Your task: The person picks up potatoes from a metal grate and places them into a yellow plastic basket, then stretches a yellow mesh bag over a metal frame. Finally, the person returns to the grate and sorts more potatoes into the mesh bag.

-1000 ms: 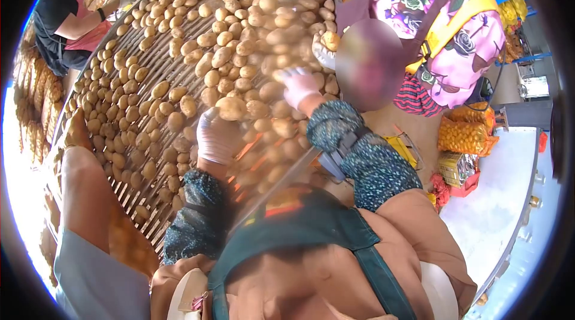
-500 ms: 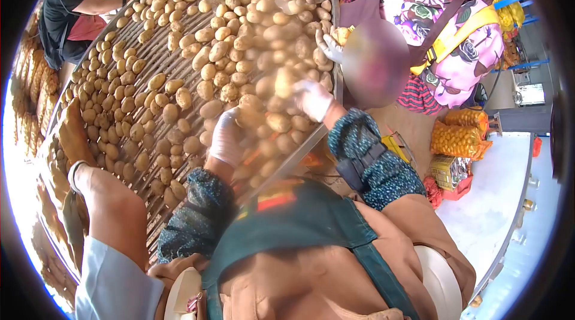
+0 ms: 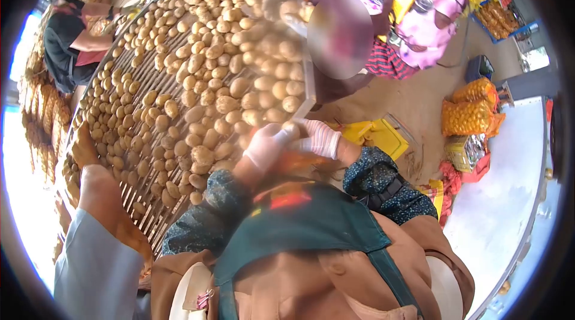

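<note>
Both my hands meet over the front right corner of the slatted sorting table [image 3: 150,221], close in front of my apron. My left hand [image 3: 263,148], in a pale glove, has its fingers closed toward the right hand. My right hand [image 3: 320,138], in a striped white glove, is curled in against it. A small greyish rounded thing [image 3: 288,132] shows between the fingers; I cannot tell what it is. Potatoes [image 3: 226,104] lie thickly just beyond my hands, those at the right blurred by motion.
A person in a floral top [image 3: 428,26] works at the far right with gloved hands [image 3: 284,2] over the potatoes. Another person [image 3: 63,44] stands at the left. A bare forearm [image 3: 102,191] reaches in beside me. A yellow crate [image 3: 383,138] and net sacks [image 3: 470,117] stand at the right.
My hands have left the potatoes and come together near the table's front corner. The view has shifted right, and the floral-topped person's hands have drawn together.
</note>
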`<state>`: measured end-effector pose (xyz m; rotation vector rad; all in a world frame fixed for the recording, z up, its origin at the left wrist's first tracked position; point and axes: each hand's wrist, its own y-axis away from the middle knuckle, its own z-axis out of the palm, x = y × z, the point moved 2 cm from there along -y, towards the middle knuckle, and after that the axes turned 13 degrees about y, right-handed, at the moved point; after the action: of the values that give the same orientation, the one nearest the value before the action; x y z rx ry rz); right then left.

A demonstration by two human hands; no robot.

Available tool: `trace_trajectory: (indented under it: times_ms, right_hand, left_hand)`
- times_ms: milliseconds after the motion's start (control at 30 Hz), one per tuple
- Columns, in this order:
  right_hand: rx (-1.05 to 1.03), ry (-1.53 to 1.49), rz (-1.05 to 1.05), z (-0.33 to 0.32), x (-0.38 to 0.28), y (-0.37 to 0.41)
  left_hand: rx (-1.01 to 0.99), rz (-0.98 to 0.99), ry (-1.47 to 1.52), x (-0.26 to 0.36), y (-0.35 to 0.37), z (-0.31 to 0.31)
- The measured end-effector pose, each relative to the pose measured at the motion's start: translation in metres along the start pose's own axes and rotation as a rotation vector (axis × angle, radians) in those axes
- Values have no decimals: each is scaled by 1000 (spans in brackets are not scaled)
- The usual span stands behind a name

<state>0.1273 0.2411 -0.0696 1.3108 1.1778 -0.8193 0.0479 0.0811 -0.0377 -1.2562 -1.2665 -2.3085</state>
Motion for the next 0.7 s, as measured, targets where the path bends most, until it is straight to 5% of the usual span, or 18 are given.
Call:
trace_trajectory:
  times_ms: [200, 400, 500, 533, 567, 633, 700]
  right_hand:
    - [213, -394, 168, -32, 35, 114]
    - [889, -796, 617, -69, 166, 207]
    - [956, -804, 584, -96, 231, 226]
    - [986, -763, 616, -102, 244, 229]
    - [994, -748, 657, -107, 250, 233]
    - [1024, -710, 731, -115, 253, 234]
    - [1018, -684, 829, -114, 241, 233]
  left_hand:
    - [-111, 140, 14, -37, 6, 50]
    - [-42, -138, -25, -99, 20, 24]
    - [122, -234, 50, -122, 52, 19]
    - [125, -223, -250, -145, 51, -2]
    - [-6, 73, -360, -173, 57, -23]
    - [-65, 188, -526, -224, 75, -53]
    - [14, -1, -699, -268, 89, -79]
